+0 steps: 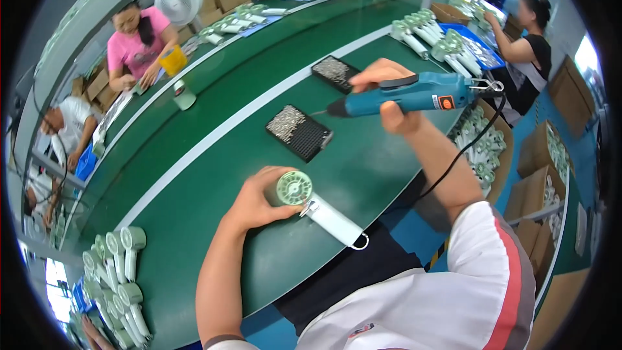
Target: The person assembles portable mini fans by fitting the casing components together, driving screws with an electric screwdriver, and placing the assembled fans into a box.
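Note:
My left hand (259, 201) is closed round the green round head of a small handheld fan (334, 221). Its white handle lies toward the table's near edge, with a wire loop at the end. In my right hand (392, 100) is a teal electric screwdriver (414, 94), held level with its tip pointing left. That tip is over the right edge of a black screw tray (301, 133), whose far part is heaped with small silver screws. Another black screw tray (335, 72) lies farther back, partly behind my right hand.
Several handheld fans (116, 253) are piled at the left; more fans (427, 32) lie at the far right beside a blue tray (476, 45). A black cord (463, 149) hangs from the screwdriver. A box of fans (483, 149) stands right. Co-workers (139, 42) sit across the belt.

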`<state>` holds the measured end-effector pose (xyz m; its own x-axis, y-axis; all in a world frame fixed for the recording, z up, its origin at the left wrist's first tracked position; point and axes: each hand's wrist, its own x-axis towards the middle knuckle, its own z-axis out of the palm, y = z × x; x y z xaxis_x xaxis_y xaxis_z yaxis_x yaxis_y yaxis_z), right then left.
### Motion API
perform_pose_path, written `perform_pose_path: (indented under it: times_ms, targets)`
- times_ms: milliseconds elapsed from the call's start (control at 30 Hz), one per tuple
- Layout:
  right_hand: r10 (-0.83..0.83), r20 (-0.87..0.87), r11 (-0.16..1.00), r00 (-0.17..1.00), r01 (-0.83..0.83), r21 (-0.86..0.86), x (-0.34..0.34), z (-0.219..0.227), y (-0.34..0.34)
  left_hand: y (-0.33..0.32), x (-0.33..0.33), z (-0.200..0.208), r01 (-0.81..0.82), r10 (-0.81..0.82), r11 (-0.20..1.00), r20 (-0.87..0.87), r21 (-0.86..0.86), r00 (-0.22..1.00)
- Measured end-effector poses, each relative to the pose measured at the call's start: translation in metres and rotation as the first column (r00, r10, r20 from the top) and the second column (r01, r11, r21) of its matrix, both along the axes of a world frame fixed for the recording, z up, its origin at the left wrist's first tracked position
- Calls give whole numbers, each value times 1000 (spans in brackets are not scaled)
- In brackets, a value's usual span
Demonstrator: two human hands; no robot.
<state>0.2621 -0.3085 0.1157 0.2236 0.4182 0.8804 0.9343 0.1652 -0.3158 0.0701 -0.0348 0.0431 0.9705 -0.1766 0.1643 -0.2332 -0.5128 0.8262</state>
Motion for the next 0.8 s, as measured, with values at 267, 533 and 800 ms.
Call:
perform_pose_path:
  times_ms: [267,533,800]
  targets:
    - [109,250,904,962,9,-428,39,-65,-13,1,-5,-2,22,-21,997,10,-71,1000]
    - [203,452,692,868,199,-694,99,-73,-7,1,-4,-12,-24,29,990,34,-137,999]
    - [81,551,700,831,346,-625,84,-63,-2,2,-5,-24,-184,178,897,-53,-403,983]
